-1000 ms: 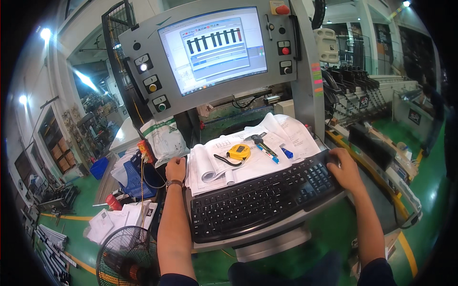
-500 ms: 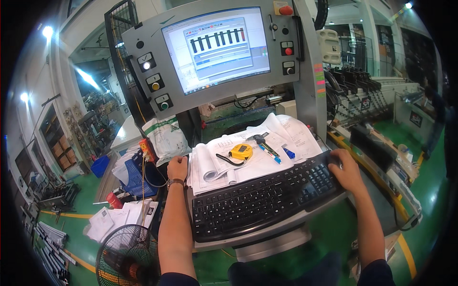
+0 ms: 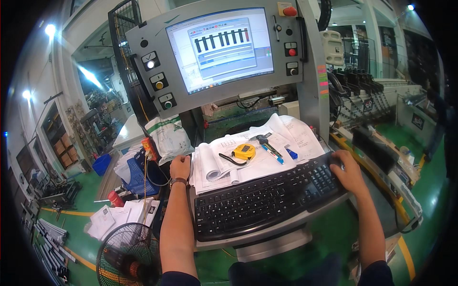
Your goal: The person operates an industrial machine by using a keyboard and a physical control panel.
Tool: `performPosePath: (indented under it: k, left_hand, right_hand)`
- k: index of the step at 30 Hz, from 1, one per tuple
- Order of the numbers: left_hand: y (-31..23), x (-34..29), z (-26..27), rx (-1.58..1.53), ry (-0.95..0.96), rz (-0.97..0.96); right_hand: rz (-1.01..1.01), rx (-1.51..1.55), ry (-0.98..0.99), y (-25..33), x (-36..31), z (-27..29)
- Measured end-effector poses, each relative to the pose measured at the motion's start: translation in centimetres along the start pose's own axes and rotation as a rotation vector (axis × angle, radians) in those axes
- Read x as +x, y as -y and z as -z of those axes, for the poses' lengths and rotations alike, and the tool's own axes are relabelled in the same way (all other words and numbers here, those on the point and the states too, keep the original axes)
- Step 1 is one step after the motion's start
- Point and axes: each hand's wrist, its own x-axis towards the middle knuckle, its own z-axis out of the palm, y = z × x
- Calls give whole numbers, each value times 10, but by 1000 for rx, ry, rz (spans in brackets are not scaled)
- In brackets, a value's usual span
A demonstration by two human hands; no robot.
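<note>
A black keyboard (image 3: pixel 245 202) lies on a grey tray in front of me. My right hand (image 3: pixel 344 170) rests at its right end by the number keys, thumb apart from the bent fingers, holding nothing visible. My left hand (image 3: pixel 180 168) is closed in a fist at the tray's left edge, beside the rolled paper; whatever it grips is hidden. Behind the keyboard, paper drawings (image 3: pixel 224 159) carry a yellow tape measure (image 3: pixel 244 152), a caliper-like tool (image 3: pixel 261 139), a blue-and-white pen (image 3: pixel 273 154) and a small blue object (image 3: pixel 292 153).
Above stands a control panel with a lit screen (image 3: pixel 222 50), push buttons and a red emergency stop (image 3: pixel 289 11). A white bag (image 3: pixel 167 138) sits left of the papers. At lower left are a black fan (image 3: pixel 129 257) and a blue basket (image 3: pixel 139 174). Machinery stands at right.
The whole view has shifted slightly, so the panel and papers sit a little farther right and lower. Both hands keep their places at the tray and keyboard.
</note>
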Motion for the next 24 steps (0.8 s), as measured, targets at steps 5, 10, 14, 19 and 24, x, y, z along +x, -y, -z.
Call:
performPosePath:
  k: [5, 10, 14, 19, 24]
  left_hand:
    - [-2, 0, 0, 2, -1, 2]
    - [-2, 0, -1, 2, 4, -1]
    - [-2, 0, -1, -6, 3, 2]
    - [0, 1, -1, 6, 8, -1]
    - [1, 1, -2, 1, -14, -11]
  right_hand:
    - [24, -3, -23, -3, 1, -3]
    - [60, 1, -48, -9, 2, -4]
    - [73, -32, -65, -10, 1, -3]
    - [40, -26, -57, -6, 1, -3]
    - [50, -16, -49, -5, 0, -2]
